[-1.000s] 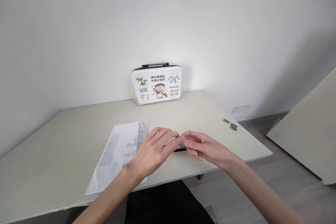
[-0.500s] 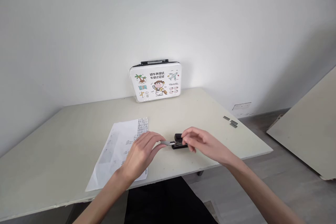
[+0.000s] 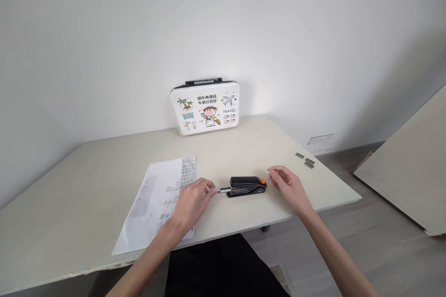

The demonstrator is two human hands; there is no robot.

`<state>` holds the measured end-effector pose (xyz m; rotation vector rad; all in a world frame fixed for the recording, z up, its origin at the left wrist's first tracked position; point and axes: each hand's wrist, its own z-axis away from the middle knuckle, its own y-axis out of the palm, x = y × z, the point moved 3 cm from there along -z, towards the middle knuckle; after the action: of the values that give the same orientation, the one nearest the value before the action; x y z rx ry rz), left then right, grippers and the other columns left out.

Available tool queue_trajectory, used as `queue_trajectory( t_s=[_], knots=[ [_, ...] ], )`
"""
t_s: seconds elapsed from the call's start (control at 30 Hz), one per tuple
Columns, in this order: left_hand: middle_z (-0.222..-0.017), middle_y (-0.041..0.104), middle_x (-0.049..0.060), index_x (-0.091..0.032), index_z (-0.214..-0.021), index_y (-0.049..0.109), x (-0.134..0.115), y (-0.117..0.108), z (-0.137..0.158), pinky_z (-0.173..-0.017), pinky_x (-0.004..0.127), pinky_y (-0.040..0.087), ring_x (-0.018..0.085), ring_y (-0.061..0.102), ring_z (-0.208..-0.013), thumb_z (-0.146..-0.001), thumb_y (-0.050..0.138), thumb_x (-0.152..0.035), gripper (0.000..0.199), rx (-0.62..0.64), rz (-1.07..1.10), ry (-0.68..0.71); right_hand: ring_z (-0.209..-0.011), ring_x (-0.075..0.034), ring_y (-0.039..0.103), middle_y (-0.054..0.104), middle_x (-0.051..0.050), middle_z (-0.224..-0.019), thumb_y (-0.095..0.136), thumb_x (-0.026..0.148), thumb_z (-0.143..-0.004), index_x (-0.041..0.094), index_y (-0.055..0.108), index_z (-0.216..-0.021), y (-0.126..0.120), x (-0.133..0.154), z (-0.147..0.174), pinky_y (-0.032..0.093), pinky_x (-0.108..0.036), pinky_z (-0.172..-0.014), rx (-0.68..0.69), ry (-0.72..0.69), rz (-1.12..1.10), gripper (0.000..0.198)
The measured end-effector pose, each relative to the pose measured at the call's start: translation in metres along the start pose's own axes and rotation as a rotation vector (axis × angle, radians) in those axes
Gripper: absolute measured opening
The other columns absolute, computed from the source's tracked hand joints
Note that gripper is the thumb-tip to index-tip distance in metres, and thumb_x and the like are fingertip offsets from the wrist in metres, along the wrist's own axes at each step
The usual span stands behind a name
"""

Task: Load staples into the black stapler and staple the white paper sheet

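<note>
A black stapler (image 3: 246, 186) with an orange button at its right end lies on the table, its metal staple tray (image 3: 223, 190) sticking out to the left. My left hand (image 3: 193, 202) pinches the outer end of that tray between thumb and fingers, its wrist over the printed paper. Just off the stapler's right end, my right hand (image 3: 289, 188) hovers with loosely bent fingers apart and nothing visible in them. Several strips of staples (image 3: 309, 162) rest near the table's right edge.
A printed sheet of paper (image 3: 146, 211) lies left of the stapler. At the back, a white cartoon-printed case (image 3: 206, 109) with a black handle leans against the wall. The pale table (image 3: 69, 204) ends close in front. Another pale panel (image 3: 411, 171) stands at the right.
My right hand has moved right, off the stapler, uncovering its body and orange button. My left hand has shifted slightly and keeps its pinch on the staple tray.
</note>
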<state>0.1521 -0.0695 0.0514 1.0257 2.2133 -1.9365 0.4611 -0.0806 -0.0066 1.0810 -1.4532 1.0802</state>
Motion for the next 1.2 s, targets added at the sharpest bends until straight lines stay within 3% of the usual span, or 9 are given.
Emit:
queue_trajectory(
  t_s=[0.27, 0.83, 1.2],
  knots=[
    [-0.103, 0.076, 0.003, -0.024, -0.099, 0.066, -0.004, 0.003, -0.008, -0.069, 0.034, 0.053, 0.022, 0.073, -0.082, -0.102, 0.049, -0.041, 0.024, 0.101, -0.053, -0.005, -0.072, -0.02, 0.057, 0.067, -0.004, -0.084, 0.059, 0.068, -0.091, 0.023, 0.065, -0.098, 0.005, 0.005, 0.001, 0.047, -0.034, -0.072, 0.057, -0.008, 0.091, 0.046],
    [-0.095, 0.078, 0.002, -0.025, -0.097, 0.068, -0.006, 0.003, -0.013, -0.069, 0.034, 0.052, 0.025, 0.073, -0.085, -0.1, 0.052, -0.046, 0.027, 0.114, -0.025, -0.08, -0.071, -0.021, 0.059, 0.067, -0.004, -0.081, 0.057, 0.07, -0.09, 0.024, 0.065, -0.097, 0.004, 0.012, 0.002, 0.048, -0.035, -0.074, 0.065, -0.022, 0.149, 0.047],
    [-0.093, 0.077, 0.002, -0.025, -0.097, 0.069, -0.009, 0.005, -0.015, -0.064, 0.032, 0.051, 0.023, 0.071, -0.076, -0.098, 0.053, -0.047, 0.027, 0.117, -0.046, -0.053, -0.073, -0.022, 0.061, 0.068, -0.004, -0.082, 0.056, 0.071, -0.091, 0.024, 0.066, -0.097, 0.003, 0.012, 0.003, 0.048, -0.035, -0.075, 0.061, -0.029, 0.181, 0.048]
  ],
)
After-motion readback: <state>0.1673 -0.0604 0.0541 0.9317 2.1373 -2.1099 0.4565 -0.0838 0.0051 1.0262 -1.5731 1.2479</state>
